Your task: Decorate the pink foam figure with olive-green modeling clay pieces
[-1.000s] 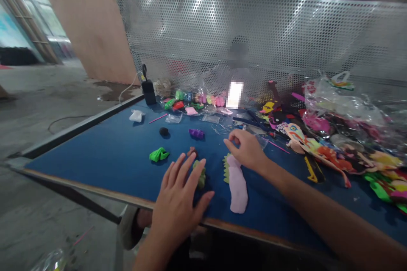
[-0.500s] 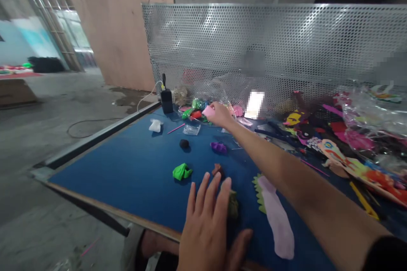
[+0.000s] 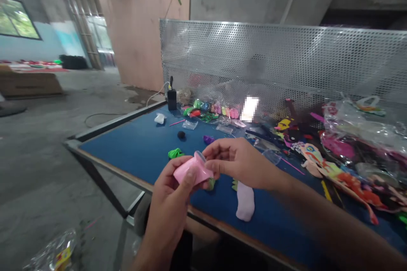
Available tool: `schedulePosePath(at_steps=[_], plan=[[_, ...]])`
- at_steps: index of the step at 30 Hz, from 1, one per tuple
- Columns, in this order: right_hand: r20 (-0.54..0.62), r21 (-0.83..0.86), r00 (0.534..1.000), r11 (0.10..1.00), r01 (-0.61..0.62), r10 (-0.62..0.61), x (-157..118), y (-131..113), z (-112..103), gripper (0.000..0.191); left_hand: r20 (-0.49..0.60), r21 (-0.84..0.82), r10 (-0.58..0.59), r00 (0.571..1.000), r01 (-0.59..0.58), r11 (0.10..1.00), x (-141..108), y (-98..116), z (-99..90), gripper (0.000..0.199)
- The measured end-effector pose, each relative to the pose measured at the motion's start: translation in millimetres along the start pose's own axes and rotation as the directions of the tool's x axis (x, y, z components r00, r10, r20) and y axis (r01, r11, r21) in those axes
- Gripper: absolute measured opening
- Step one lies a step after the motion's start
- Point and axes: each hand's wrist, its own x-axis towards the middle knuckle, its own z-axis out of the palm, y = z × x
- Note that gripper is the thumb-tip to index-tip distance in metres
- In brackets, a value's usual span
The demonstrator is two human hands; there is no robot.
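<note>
A shiny pink packet (image 3: 190, 172) is gripped by my left hand (image 3: 173, 192), thumb across its front, above the blue table's near edge. The fingers of my right hand (image 3: 237, 163) pinch the packet's right end, beside a greyish rim at its top. Behind the hands lie a bright green lump (image 3: 175, 153), a black lump (image 3: 181, 134) and a purple piece (image 3: 208, 139). A pale lilac strip (image 3: 245, 203) with green spikes along its left side lies below my right wrist. An olive-green piece (image 3: 211, 183) is partly hidden by my hands.
At the table's back stand a black box (image 3: 171, 99) with a cable and a bright, blurred screen (image 3: 250, 109). Bags of coloured clay lie along the perforated metal panel (image 3: 216, 51). On the right are colourful figures (image 3: 346, 175), a yellow tool (image 3: 326, 190) and clear plastic bags (image 3: 389, 131).
My right hand has come back from the far bags with the pink packet. My left hand, open and flat before, has risen and closed on it. The view has shifted.
</note>
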Motion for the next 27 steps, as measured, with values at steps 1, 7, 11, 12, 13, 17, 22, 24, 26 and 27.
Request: schedulePosePath(at_steps=[1,7,11,12,13,17,22,24,26,27], plan=[[0.039,0.043,0.999,0.998,-0.038,0.036,0.1,0.5,-3.1,0.020,-0.017,-0.055,-0.007,1.000,0.006,0.998,-3.8,-0.6,3.2,0.025],[0.141,0.178,0.989,0.981,-0.070,0.045,-2.0,-5.2,-16.2,0.018,-0.022,-0.189,0.026,0.999,-0.030,0.982,-12.3,-2.1,16.2,0.025],[0.164,0.213,0.986,0.974,-0.077,0.042,-4.8,-9.0,-18.0,0.028,-0.030,-0.188,0.061,0.998,-0.066,0.980,-12.2,0.7,23.1,0.025],[0.149,0.187,0.988,0.980,-0.065,0.038,-5.5,-9.6,-18.3,0.028,-0.034,-0.180,0.070,0.997,-0.075,0.981,-12.0,1.3,24.5,0.025],[0.134,0.154,0.991,0.987,-0.050,0.030,-6.3,-10.1,-18.5,0.026,-0.037,-0.174,0.078,0.996,-0.083,0.981,-11.8,1.7,25.6,0.024],[0.095,0.006,0.995,1.000,0.024,-0.024,-10.4,-13.1,-16.9,0.015,-0.069,-0.114,0.124,0.990,-0.131,0.985,-10.0,1.0,26.4,0.022],[0.002,-0.272,0.981,0.944,0.187,-0.194,-12.1,-13.3,-12.4,0.009,-0.094,0.118,0.285,0.954,-0.274,0.955,-5.4,-3.6,19.5,0.026],[-0.020,-0.313,0.969,0.922,0.228,-0.246,-10.8,-9.9,-12.2,0.014,-0.035,0.156,0.264,0.964,-0.256,0.954,-3.2,-4.2,15.8,0.028],[-0.019,-0.275,0.970,0.934,0.228,-0.242,-9.1,-6.0,-12.8,0.020,0.038,0.163,0.185,0.982,-0.188,0.968,-1.4,-3.3,12.4,0.028],[-0.016,-0.251,0.972,0.942,0.222,-0.233,-8.3,-4.4,-13.0,0.023,0.058,0.165,0.146,0.988,-0.154,0.974,-0.9,-2.3,11.0,0.027]])
